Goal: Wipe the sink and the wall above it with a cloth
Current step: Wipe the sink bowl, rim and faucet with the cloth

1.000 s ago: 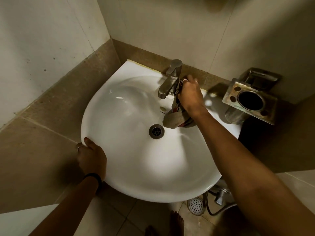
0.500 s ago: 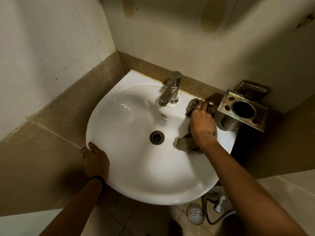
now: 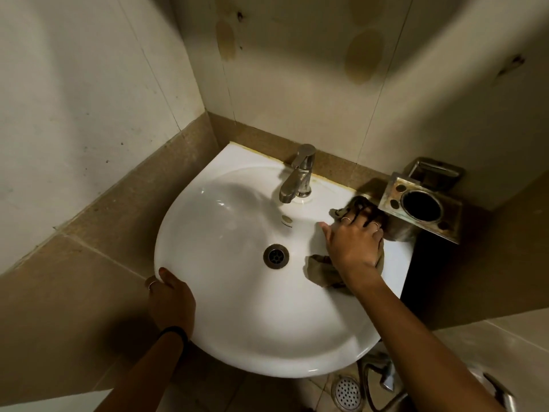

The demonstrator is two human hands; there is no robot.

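From the head camera we look down on a white corner sink [image 3: 225, 295] set against two tiled walls. Our right hand [image 3: 353, 245] lies flat, palm down, on a brown cloth [image 3: 322, 270] and presses it onto the rim of the sink to the right of the drain [image 3: 276, 255]. The fingers [image 3: 361, 214] are spread out over the cloth rather than curled around it, so this grip is open and holds the cloth only by pressing; rings show on several fingers. One end of the cloth sticks out from under the fingertips near the back right of the sink, just beside a metal holder [image 3: 421, 203] fixed to the wall [image 3: 297, 84]; the other end bunches out below the wrist, inside the bowl. The tap [image 3: 298, 176] stands at the back of the sink, apart from the hand and to its left.

Our left hand [image 3: 170, 298] clasps the front left edge of the sink, thumb on top of the rim and the other fingers out of sight below it. A ring sits on one finger and a dark band [image 3: 175, 331] circles the wrist. The wall above the tap carries a few brownish oval marks. Below the sink we see a round floor drain [image 3: 346, 392] and a hose.
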